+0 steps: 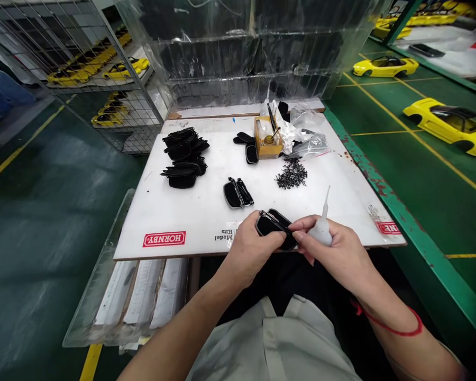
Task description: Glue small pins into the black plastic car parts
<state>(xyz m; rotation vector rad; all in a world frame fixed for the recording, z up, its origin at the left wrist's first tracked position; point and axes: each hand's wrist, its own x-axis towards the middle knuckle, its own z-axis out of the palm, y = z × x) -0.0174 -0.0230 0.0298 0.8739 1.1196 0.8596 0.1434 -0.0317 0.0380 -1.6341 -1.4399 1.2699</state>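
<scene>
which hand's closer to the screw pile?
Right. The right hand, holding a white bottle, sits just below the screw pile. The left hand, holding the black part, is farther left of it.

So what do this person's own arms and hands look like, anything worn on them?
Both arms are bare to above the elbow, with no sleeves or gloves showing. The left hand carries no ring, watch or band that shows. The right hand is bare too, but a thin red string bracelet circles that wrist.
</scene>
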